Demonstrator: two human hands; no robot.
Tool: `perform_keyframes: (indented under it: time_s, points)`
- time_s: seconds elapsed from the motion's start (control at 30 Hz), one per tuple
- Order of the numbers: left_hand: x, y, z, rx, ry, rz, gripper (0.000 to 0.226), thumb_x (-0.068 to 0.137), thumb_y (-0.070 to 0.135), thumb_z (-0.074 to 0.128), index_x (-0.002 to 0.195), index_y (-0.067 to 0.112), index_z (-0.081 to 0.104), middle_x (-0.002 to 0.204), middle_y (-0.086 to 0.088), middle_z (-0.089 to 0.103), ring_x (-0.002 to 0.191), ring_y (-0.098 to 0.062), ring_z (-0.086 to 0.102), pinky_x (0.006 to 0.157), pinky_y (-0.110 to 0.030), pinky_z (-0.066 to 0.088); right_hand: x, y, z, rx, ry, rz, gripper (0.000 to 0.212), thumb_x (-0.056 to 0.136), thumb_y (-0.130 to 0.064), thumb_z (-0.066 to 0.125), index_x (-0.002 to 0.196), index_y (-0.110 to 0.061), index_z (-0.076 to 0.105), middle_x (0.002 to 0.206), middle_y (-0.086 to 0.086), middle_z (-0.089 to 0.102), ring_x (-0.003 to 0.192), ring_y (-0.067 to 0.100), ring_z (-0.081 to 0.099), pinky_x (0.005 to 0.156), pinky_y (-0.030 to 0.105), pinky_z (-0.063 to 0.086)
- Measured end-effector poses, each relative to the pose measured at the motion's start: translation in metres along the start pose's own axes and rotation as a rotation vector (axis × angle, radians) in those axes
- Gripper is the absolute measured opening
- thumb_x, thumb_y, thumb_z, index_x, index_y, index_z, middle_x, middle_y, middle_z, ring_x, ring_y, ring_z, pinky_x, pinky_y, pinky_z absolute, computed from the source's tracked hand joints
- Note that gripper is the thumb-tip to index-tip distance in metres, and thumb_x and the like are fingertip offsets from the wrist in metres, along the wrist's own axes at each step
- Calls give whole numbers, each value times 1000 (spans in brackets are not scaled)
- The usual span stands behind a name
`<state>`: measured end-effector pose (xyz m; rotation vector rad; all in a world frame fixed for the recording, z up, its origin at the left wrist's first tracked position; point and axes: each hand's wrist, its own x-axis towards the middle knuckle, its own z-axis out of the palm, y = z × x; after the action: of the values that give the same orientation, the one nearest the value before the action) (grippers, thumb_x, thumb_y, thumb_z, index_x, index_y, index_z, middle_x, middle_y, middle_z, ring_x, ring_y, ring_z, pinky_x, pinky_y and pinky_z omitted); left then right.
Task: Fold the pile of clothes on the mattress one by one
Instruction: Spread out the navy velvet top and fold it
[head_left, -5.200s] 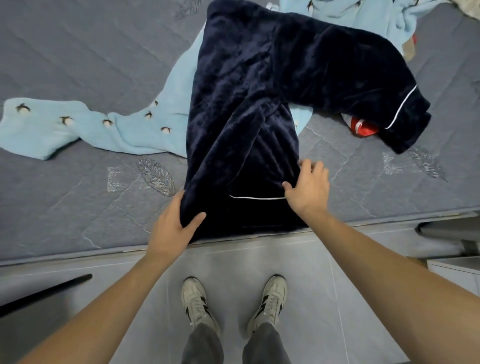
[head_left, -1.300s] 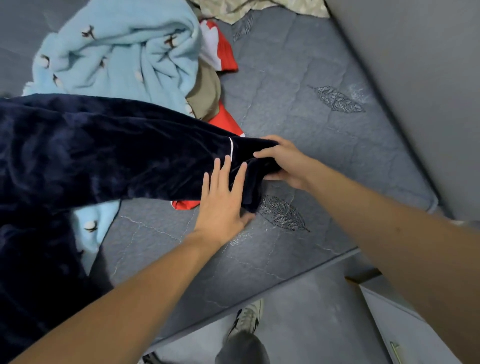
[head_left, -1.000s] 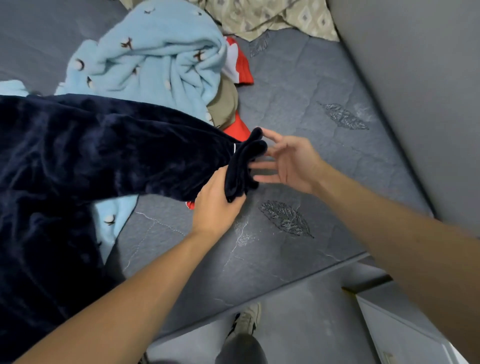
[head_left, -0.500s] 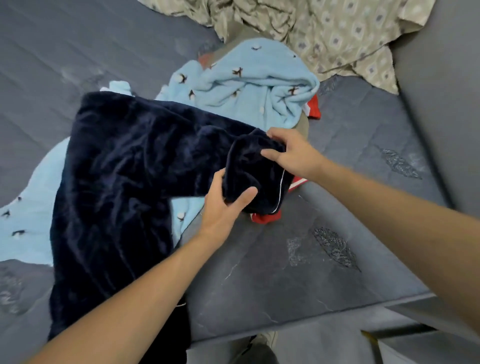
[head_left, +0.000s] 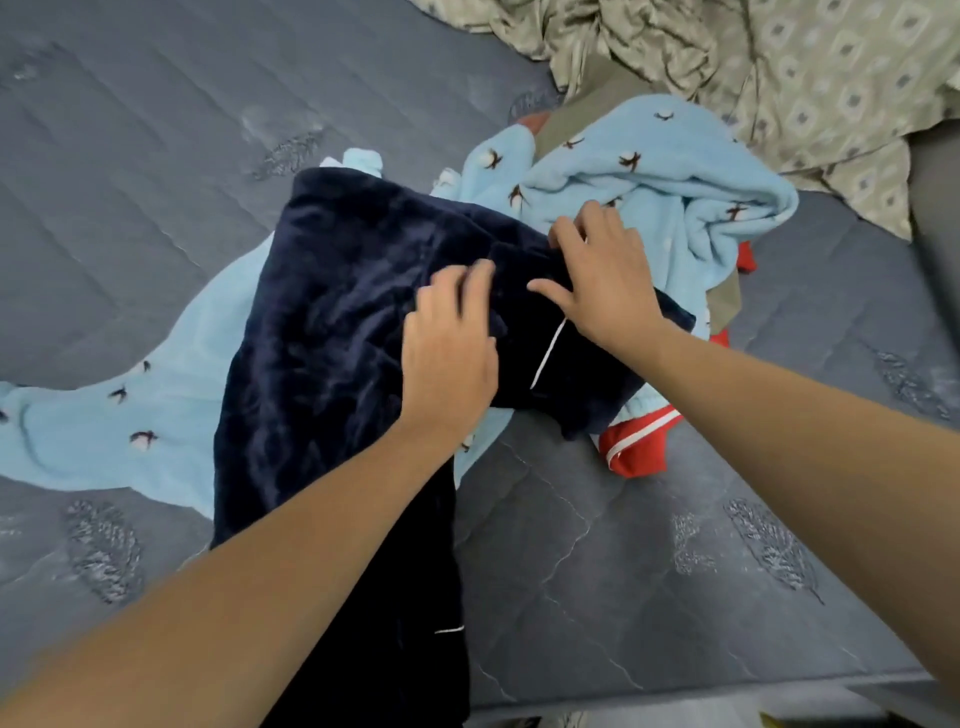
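I stand at the edge of a grey mattress, looking down at my two bare arms. A navy plush garment with thin white piping lies in front of me, spread over a pale blue garment printed with small dark sprigs. One navy sleeve is doubled back across the navy body.

My left hand rests flat on the navy body, fingers straight and together, pressing the cloth down (the fingertips are blurred). My right hand lies just beside it on the folded sleeve, fingers spread and gently bent, thumb out toward the left hand. I cannot tell whether it pinches cloth; it looks like pressing.

To do this fold well, I judge I should hold the sleeve down with the right hand while the left smooths outward from the crease, so the thick pile lies without lumps. The lower part of the navy garment hangs over the mattress edge toward me and will likely need drawing up before the next fold. The blue garment underneath may drag along if I slide instead of lift.

No containers are in view. Right of the navy garment, a red piece with a white stripe peeks out. Beyond the blue garment lies a crumpled beige patterned cloth.
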<state>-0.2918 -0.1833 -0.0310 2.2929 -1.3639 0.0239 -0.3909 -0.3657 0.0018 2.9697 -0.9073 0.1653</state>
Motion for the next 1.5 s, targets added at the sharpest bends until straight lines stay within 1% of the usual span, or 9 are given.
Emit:
perform_keyframes:
  time_s: [0.1,0.23,0.4,0.63,0.83,1.03,1.23,1.33,1.5]
  points:
    - [-16,2,14,-8,-224,399,77,92,47,63,159,21,36,162,-5,36,146,-26,37,111,-39,39,-15,2,10,-62,129,-33,32,103,-44,56,98,-13,53,96,7,52,90,31,49,77,44,36]
    - [-20,-5,35,126,-479,240,102,92,65,59,167,26,2,174,-7,2,161,-25,1,130,-45,10,-50,12,15,-62,127,6,35,98,-46,52,117,-18,62,109,5,56,100,30,51,81,44,36]
    - [-17,-2,39,214,-535,229,111,91,66,58,164,26,-15,173,-11,-13,160,-29,-12,130,-51,4,-94,27,12,315,-2,650,84,79,-69,72,143,-20,45,134,8,48,120,31,51,95,44,46]
    - [-16,11,28,-9,-549,208,93,94,78,27,166,30,-5,173,-15,-4,160,-32,-10,130,-53,-3,-83,24,13,1043,-27,1114,69,71,-48,91,123,-13,63,115,2,71,108,24,69,95,45,58]
    - [-21,41,13,-107,-506,175,109,86,90,28,167,24,-3,174,-13,-2,161,-32,-3,129,-55,4,-81,25,-5,1281,-31,1059,45,69,-38,91,109,-26,76,99,-5,80,96,17,76,86,44,64]
    - [-19,74,-11,-255,-443,-137,120,80,75,68,165,20,3,171,-7,16,156,-29,22,123,-50,32,-55,1,-50,1349,-80,1078,45,74,-42,87,112,-27,68,106,-5,77,100,17,73,83,44,64]
    - [21,22,-57,-604,-143,-493,42,76,46,67,114,34,54,94,16,65,85,-4,65,69,-24,52,-1,-51,-86,1616,-147,773,31,96,-35,69,110,-8,67,99,5,76,85,19,75,78,41,64]
    - [30,-38,-84,-755,-17,-592,29,76,39,66,104,33,63,88,18,69,82,8,65,71,-14,48,24,-92,-76,1393,-56,551,4,96,-15,69,97,-12,68,97,8,72,92,16,68,88,34,56]
    - [35,-152,-103,-820,27,-788,44,88,28,65,130,18,61,115,3,72,107,-16,69,93,-32,54,44,-159,-24,801,-170,156,41,99,-29,68,138,-23,60,136,0,56,131,25,47,114,38,37]
